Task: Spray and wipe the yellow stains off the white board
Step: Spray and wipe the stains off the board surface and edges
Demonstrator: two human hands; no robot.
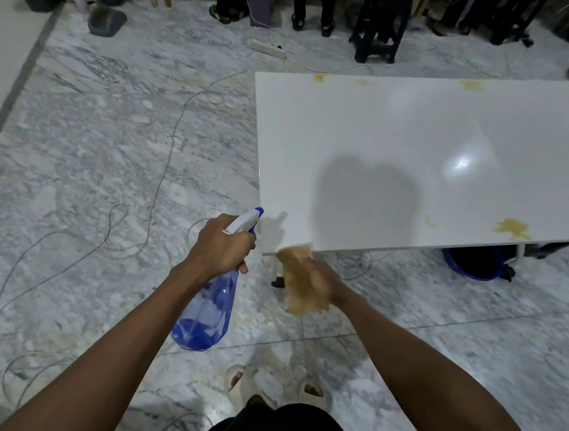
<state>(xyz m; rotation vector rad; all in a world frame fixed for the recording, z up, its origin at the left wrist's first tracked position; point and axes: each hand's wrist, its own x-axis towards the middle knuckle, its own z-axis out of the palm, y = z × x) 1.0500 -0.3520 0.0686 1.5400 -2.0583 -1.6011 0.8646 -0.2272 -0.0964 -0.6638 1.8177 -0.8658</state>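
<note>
Marble floor [94, 136], strewn with cables. White board [419, 158] raised above it on legs, to upper right of both hands; yellow stains [512, 228] along near edge, more at far edge. Blue bottle [209, 312] hanging from left hand [220, 247], closed round its neck, nozzle aimed at board's near corner. Stained cloth [300, 278] clutched in right hand [322, 278], blurred, touching that corner's edge.

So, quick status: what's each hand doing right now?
Left hand gripping spray bottle. Right hand wiping board corner with cloth. Yellow stains remain.
</note>
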